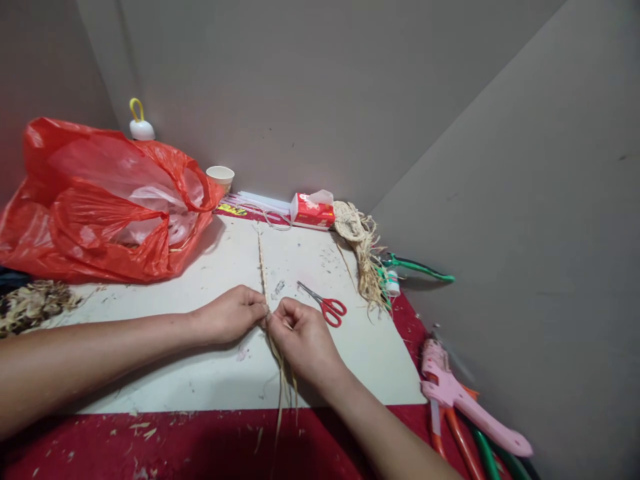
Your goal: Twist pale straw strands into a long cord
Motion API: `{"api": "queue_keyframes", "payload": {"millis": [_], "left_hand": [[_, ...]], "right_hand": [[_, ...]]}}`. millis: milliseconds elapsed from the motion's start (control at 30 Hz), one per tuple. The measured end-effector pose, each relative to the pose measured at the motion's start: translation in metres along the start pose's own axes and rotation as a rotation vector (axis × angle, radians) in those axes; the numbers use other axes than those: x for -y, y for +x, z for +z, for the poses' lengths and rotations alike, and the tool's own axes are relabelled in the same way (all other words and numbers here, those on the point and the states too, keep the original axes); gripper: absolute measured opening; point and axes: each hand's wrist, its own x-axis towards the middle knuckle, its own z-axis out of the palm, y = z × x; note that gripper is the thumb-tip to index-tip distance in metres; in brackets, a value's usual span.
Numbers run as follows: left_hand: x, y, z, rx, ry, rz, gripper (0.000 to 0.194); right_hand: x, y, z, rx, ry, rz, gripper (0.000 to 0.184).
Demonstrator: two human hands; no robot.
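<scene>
the braid (pixel 261 257) is pinched between thumb and finger by the left hand (pixel 230 315), over the white board (pixel 380 360); its lower end is gripped closely by the right hand (pixel 305 340). the far stretch is already plaited, while the loose strands (pixel 281 373) below are seemingly not yet plaited. the scissors (pixel 323 302) are left untouched nearby.

No words can be read. Past the right grip (pixel 304 339), the red tissue pack (pixel 311 212) has white marks, too small to make out.
</scene>
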Motion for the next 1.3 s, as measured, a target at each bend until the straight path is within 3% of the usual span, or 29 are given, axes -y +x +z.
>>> {"api": "queue_keyframes", "payload": {"millis": [200,400,500,667,800,900,1133,1300], "left_hand": [[0.000,0.002,-0.002,0.022,-0.003,0.022,0.022],[0.002,0.000,-0.001,0.002,-0.010,0.000,0.027],[0.001,0.000,0.000,0.012,-0.038,-0.048,0.028],[-0.001,-0.001,0.003,-0.003,-0.068,-0.074,0.030],[-0.001,-0.003,0.005,-0.019,-0.136,-0.172,0.026],[0.001,-0.005,0.007,-0.048,-0.191,-0.213,0.024],[0.002,-0.004,0.020,-0.195,-0.300,-0.101,0.022],[0.003,-0.006,0.024,-0.249,-0.356,-0.112,0.029]], "right_hand": [[0.006,0.001,-0.001,0.148,0.426,0.246,0.020],[0.006,0.000,0.000,0.137,0.433,0.314,0.019],[0.003,-0.003,0.004,0.081,0.253,0.224,0.022],[-0.003,-0.009,0.008,-0.068,-0.316,-0.080,0.027],[0.001,-0.014,0.006,-0.073,-0.614,-0.182,0.025],[0.006,-0.017,0.004,-0.062,-0.723,-0.217,0.023],[0.012,-0.027,0.009,-0.046,-0.924,-0.353,0.024],[0.021,-0.041,0.010,0.122,-1.008,-0.471,0.029]]}}
